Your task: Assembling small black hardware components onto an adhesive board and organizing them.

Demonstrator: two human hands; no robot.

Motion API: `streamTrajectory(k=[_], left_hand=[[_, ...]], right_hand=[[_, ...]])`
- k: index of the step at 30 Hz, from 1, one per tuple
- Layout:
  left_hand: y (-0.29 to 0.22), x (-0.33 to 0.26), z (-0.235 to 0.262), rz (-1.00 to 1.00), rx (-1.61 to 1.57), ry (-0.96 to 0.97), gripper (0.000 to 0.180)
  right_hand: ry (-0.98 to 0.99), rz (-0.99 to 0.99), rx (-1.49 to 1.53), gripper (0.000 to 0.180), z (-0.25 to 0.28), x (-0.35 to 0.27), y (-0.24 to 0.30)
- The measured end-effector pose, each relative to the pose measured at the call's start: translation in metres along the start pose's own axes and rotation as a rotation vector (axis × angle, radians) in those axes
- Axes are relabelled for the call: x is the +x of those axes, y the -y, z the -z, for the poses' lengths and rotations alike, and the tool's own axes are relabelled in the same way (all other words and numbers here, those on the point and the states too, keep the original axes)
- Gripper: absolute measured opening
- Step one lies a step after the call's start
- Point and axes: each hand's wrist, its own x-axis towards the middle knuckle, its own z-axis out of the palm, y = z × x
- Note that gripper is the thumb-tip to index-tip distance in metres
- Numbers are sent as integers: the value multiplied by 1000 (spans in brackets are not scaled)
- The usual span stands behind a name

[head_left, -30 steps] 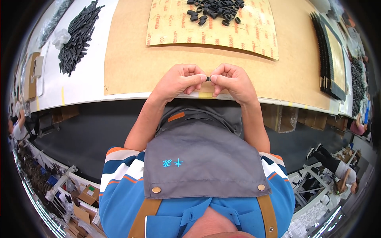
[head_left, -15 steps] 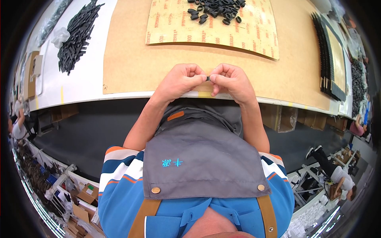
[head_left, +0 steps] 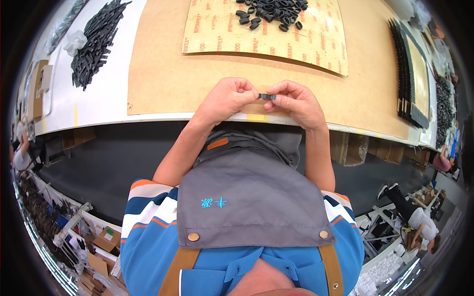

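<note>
Both hands — left [head_left: 228, 98], right [head_left: 295, 101] — pinching small black piece [head_left: 267, 96], above table edge [head_left: 148, 117]

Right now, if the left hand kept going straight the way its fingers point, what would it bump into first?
The left hand points across toward the right hand. Both pinch a small black part between them, so that part comes first, then the right hand's fingertips, which look very close behind it.

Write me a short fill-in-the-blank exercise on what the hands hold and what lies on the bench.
1. The left hand and right hand pinch one small black ____ between them.
2. The pile of black rings lies on a ____ sheet.
3. The heap of black strips lies to the person's ____.

Missing words: ring; cardboard; left
</note>
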Motion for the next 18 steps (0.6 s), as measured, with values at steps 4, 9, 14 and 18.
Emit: streamTrajectory(k=[4,9,14,18], left_hand=[[1,1,-1,8,49,-37,16],[1,1,-2,-1,85,-41,17],[4,5,-1,-7,143,-11,14],[2,5,-2,12,139,-14,14]], right_hand=[[3,-27,-28,17,-2,2,4],[-42,-107,-82,11,-11,3,11],[-113,-52,-118,7,-15,5,5],[-129,-38,-123,7,-16,7,3]])
